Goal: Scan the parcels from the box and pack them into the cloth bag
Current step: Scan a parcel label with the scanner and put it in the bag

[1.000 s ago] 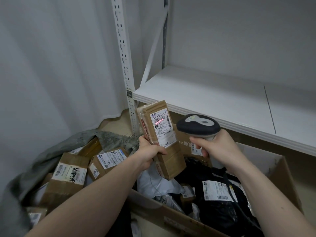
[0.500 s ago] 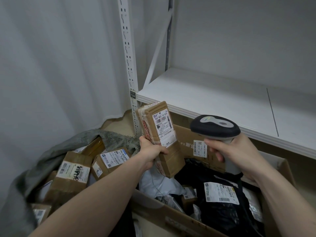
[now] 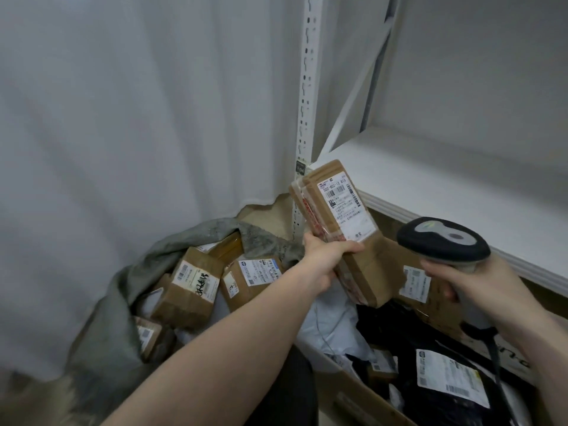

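Observation:
My left hand (image 3: pixel 325 259) grips a long brown cardboard parcel (image 3: pixel 338 222) by its lower half, holding it upright with its white label facing me. My right hand (image 3: pixel 470 281) holds a black and grey barcode scanner (image 3: pixel 442 242) to the right of the parcel, a gap between them. Below both hands is the open cardboard box (image 3: pixel 353 392), with black and white poly-bag parcels and a labelled black parcel (image 3: pixel 445 382) inside. At lower left the grey cloth bag (image 3: pixel 107 327) lies open, holding several brown parcels (image 3: pixel 193 284).
A white metal shelf (image 3: pixel 445 192) runs along the right behind the box, with its perforated upright post (image 3: pixel 307 96) at centre. A pale curtain (image 3: pixel 123 118) hangs on the left behind the bag. The scanner's dark cable (image 3: pixel 495 361) hangs down over the box.
The red scan line on the parcel's label has gone. My right hand has drawn the scanner away to the right of the parcel. The view has turned slightly left towards the bag.

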